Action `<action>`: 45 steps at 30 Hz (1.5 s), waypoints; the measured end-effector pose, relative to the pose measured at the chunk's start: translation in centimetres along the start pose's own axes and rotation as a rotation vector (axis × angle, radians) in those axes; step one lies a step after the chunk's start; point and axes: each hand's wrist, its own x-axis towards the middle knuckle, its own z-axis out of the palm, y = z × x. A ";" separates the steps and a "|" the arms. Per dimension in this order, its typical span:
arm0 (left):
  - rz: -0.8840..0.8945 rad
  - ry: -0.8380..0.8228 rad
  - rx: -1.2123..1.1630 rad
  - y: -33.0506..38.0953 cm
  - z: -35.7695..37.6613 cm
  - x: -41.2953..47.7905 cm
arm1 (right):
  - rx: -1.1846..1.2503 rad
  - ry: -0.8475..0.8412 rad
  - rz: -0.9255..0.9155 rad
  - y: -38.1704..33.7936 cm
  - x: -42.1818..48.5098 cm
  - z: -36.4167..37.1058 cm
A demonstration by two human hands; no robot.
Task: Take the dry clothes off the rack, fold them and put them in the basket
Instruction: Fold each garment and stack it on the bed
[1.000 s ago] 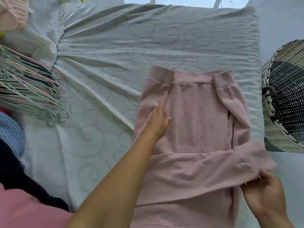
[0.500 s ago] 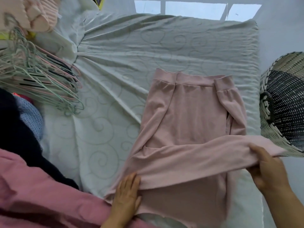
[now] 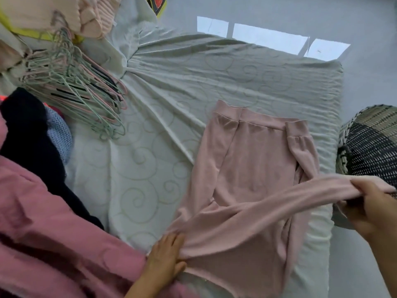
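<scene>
Left hand (image 3: pixel 165 257): fingers straight and held together, pressed flat on the near-left corner of the pink top (image 3: pixel 255 168), thumb out to the side. Forearm comes in from below.
Right hand (image 3: pixel 369 203): off the top's right edge, fingers curled over the end of a band of the fabric and pinching it, lifted clear of the mattress (image 3: pixel 171 82). The band runs taut across the top's near part between the two hands.
The top lies flat on the mattress, ribbed hem at the far end, both sleeves folded in along its sides.
Basket (image 3: pixel 369 147): wicker, just right of the top, off the mattress edge; the right hand partly covers its near rim.
Left of the top: hangers (image 3: pixel 75 93) in a heap well apart at the far left, dark garment (image 3: pixel 25 130) and blue knit (image 3: pixel 60 138) nearer, rose blanket (image 3: pixel 53 233) touching the left hand.
</scene>
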 end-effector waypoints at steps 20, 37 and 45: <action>-0.815 -0.014 -1.398 -1.8 -0.2 0.6 | 0.120 -0.317 0.027 -1.8 8.3 20.9; -0.775 0.154 -0.671 0.3 -0.9 0.9 | -0.494 -0.335 0.205 17.1 -0.8 14.2; -0.739 0.174 -0.544 0.4 -0.6 -0.2 | -0.820 -0.472 0.032 16.7 0.8 12.0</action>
